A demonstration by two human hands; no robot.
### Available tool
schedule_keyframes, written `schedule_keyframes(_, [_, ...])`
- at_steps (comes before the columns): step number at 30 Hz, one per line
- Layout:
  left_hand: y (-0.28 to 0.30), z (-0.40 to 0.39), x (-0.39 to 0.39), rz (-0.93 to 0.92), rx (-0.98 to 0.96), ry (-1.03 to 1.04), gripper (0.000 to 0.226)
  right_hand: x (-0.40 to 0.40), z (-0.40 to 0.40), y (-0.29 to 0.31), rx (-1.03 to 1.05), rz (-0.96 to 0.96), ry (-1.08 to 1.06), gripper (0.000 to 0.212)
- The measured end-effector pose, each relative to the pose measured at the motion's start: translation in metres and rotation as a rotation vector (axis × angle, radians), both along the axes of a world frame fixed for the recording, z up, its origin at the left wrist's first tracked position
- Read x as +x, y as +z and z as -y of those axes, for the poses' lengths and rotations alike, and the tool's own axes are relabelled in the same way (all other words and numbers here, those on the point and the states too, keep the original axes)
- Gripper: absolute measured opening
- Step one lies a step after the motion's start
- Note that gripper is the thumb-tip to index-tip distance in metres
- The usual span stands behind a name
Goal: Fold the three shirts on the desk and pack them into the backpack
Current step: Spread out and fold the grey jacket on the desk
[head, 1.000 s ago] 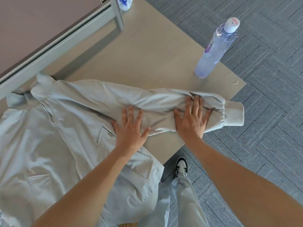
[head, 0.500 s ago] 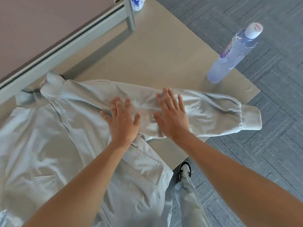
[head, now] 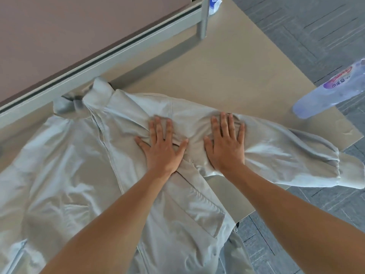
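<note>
A pale grey zip-front shirt (head: pixel 65 165) lies spread on the tan desk (head: pixel 227 76), collar toward the partition at the back. Its right sleeve (head: pixel 292 155) stretches out to the right, and the cuff hangs past the desk's edge. My left hand (head: pixel 161 149) presses flat on the shoulder where the sleeve starts. My right hand (head: pixel 225 144) presses flat on the upper sleeve beside it, fingers spread. Fabric bunches between the two hands. No backpack and no other shirts are in view.
A clear plastic water bottle (head: pixel 331 93) with a purple label stands at the desk's right side. A grey partition rail (head: pixel 118 54) and its post (head: pixel 202 22) border the back. The desk's corner ends near my right forearm, with grey carpet tiles (head: pixel 316 224) below.
Both hands have slid left along the sleeve toward the shoulder, staying flat. The view has shifted left as well, so the bottle now sits at the right edge.
</note>
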State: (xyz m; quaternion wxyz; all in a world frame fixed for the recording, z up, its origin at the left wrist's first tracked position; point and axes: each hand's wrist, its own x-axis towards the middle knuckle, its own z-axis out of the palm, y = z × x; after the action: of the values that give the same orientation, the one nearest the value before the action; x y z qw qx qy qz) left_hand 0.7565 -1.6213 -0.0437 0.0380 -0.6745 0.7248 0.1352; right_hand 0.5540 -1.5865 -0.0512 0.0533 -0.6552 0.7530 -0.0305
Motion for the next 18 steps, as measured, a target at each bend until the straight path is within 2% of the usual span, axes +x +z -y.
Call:
schedule_keyframes(5, [0.011,-0.007,0.031,-0.044,-0.018,0.043,0.067,0.055,0.004,0.023,-0.040,0.123,0.136,0.066])
schedule_keyframes(12, [0.020,-0.051,0.137,0.044,-0.094,0.275,0.069,0.152,0.002,0.029,0.009,0.129,0.356,0.068])
schedule_keyframes(15, [0.015,-0.080,0.169,0.054,-0.075,0.348,0.069,0.175,-0.006,0.016,0.030,0.127,0.400,0.067])
schedule_keyframes(18, [0.002,-0.106,0.181,0.072,0.008,0.328,0.073,0.180,-0.006,0.006,0.020,0.090,0.385,0.068])
